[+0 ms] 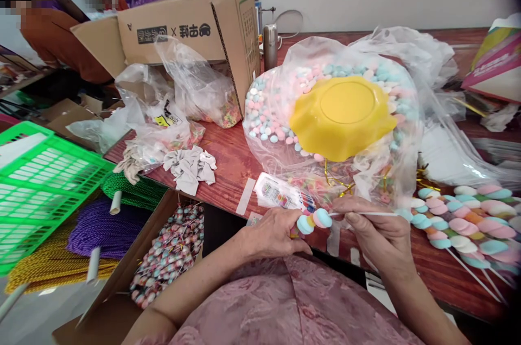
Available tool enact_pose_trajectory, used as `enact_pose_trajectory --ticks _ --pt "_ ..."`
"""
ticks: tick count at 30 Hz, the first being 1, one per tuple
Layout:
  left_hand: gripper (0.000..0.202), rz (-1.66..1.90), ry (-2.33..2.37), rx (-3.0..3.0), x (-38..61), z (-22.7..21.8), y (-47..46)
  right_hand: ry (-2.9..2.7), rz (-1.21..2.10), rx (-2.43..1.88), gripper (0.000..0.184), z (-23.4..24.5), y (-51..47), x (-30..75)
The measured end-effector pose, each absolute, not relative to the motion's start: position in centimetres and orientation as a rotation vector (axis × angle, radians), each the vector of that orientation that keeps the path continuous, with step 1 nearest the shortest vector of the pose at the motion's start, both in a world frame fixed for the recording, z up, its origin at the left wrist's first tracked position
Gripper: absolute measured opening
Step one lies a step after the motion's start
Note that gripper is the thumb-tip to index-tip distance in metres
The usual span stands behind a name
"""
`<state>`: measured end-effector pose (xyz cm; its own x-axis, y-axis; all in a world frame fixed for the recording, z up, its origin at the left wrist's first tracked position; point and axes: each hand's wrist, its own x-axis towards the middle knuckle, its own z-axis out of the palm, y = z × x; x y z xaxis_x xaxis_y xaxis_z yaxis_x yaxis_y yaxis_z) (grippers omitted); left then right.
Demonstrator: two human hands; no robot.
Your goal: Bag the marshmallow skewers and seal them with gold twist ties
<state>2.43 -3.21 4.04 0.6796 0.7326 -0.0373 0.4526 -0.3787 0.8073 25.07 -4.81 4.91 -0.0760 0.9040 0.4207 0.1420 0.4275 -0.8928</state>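
Note:
Near the table's front edge, my left hand (277,234) is closed around a short row of blue, pink and yellow marshmallows (321,218). A thin white stick (382,213) runs into the row from the right. My right hand (378,234) pinches this stick between thumb and fingers. Behind my hands lies a large clear bag (264,112) of pastel marshmallows, with an upturned yellow wavy-edged bowl (345,117) on it. To the right, several finished-looking marshmallow skewers (468,215) are piled with their white sticks pointing forward. Printed packets (280,193) rest just beyond my left hand.
A cardboard box (183,19) and a steel flask (270,46) stand at the back. Crumpled gloves (191,166) lie on the left. Below are a green basket (49,187), bundled cords (106,225) and a carton of colourful strands (171,253). Other people are at far left.

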Motion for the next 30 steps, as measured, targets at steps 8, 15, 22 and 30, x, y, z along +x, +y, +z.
enact_pose_trajectory --ticks 8,15,22,30 --pt "0.054 0.417 0.879 1.824 2.9 5.8 -3.5 -1.609 0.929 -0.853 0.016 5.2 -4.6 26.4" --pt "0.068 0.432 0.930 1.795 4.0 6.1 -3.5 -1.360 0.979 -0.960 0.011 4.3 -6.2 25.2" --pt "0.117 0.474 1.037 2.191 3.0 6.7 -3.3 -0.932 0.964 -0.944 0.010 3.6 -6.2 25.2" --pt "0.019 0.441 1.300 2.095 1.3 5.4 -2.1 -1.060 0.775 -0.865 0.009 4.5 -6.4 25.1"
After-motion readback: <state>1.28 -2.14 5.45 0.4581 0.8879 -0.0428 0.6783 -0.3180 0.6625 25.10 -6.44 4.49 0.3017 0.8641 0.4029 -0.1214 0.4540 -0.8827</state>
